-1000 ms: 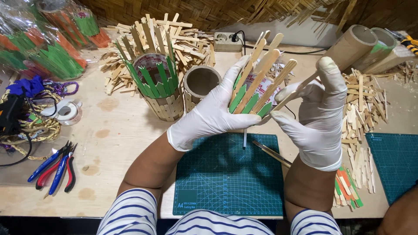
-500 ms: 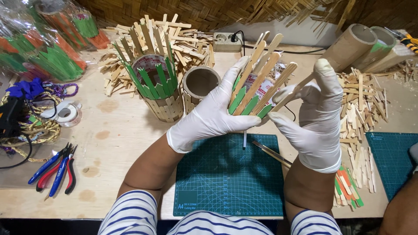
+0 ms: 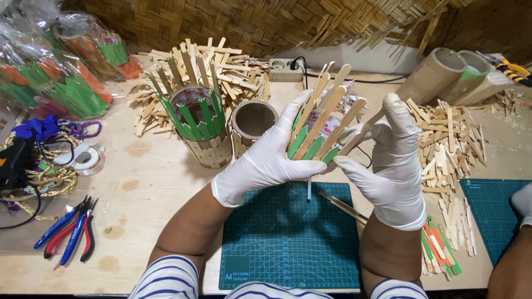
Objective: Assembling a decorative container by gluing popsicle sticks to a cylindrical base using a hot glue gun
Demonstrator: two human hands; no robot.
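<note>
left hand (image 3: 266, 163): gloved, wrapped around one stick holder (image 3: 318, 130)
right hand (image 3: 390, 166): gloved, pinching its stick
cutting mats (image 3: 288, 238): two

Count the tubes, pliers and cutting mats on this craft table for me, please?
Bare cardboard tubes: 3, one upright, two lying
Stick-covered tubes: 2, one standing, one in the gloved hands
Pliers: 2
Cutting mats: 2
Total: 9
</note>
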